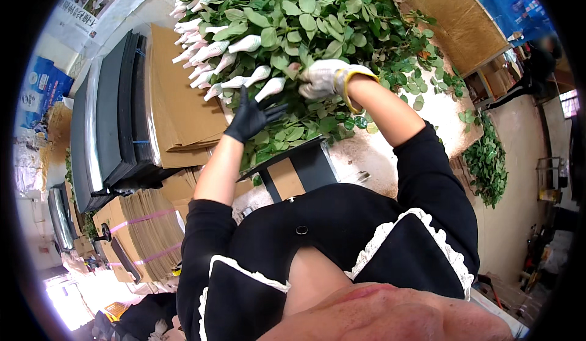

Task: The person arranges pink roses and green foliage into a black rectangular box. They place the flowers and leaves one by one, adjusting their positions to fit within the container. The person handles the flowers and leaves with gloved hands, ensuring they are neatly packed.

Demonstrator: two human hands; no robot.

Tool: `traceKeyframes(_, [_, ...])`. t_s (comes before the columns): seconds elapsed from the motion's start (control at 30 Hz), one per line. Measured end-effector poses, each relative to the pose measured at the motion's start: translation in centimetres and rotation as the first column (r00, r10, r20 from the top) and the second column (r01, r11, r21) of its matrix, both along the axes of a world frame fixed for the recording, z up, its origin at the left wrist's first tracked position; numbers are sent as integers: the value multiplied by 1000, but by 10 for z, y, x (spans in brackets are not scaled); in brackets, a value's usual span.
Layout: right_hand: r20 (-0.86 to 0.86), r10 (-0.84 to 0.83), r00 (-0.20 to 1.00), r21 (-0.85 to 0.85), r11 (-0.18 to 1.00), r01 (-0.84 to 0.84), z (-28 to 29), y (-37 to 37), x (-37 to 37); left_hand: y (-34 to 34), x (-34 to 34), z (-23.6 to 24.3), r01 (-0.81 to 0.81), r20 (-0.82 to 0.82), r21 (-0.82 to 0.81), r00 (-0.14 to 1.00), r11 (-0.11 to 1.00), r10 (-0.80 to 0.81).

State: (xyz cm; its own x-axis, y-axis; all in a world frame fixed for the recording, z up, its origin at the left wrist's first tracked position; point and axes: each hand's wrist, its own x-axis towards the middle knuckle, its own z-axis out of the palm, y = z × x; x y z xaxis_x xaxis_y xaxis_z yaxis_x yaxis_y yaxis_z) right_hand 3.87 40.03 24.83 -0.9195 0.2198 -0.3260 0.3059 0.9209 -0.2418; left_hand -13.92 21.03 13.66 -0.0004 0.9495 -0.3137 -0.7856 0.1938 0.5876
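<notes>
A thick heap of leafy rose stems (329,11) lies across the worktable (372,158), their buds wrapped in white mesh sleeves (210,51) and pointing left. My left hand (250,116), in a black glove, is open with fingers spread, just below the nearest sleeved buds (270,88). Over the leaves to its right is my right hand (323,78), in a white glove with a yellow cuff. Its fingers are curled closed among the foliage, and leaves hide what they hold.
Stacked dark boards (113,109) and brown cardboard sheets (177,91) stand at the left. A dark panel with a brown strip (285,178) sits at the table's near edge, before my body. Cut greenery (486,161) hangs off the right side. A cardboard panel (448,21) borders the far right.
</notes>
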Motion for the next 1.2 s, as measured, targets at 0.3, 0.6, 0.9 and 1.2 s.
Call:
traceKeyframes(0.3, [-350, 6, 937, 337, 934, 120, -15, 22, -45, 37, 12, -42, 141, -18, -42, 990, 989, -142])
traceKeyframes(0.6, [-573, 316, 756, 333, 933, -137, -82, -28, 38, 29, -12, -64, 208, -737, 125, 674, 970, -50])
traceKeyframes(0.9, [-154, 56, 986, 252, 968, -15, -48, -40, 18, 7, 7, 19, 113, 4, -73, 994, 991, -113])
traceKeyframes(1.2, [-496, 246, 833, 340, 938, -75, -31, -13, 21, -26, 3, 54, -99, -194, 26, 976, 995, 102])
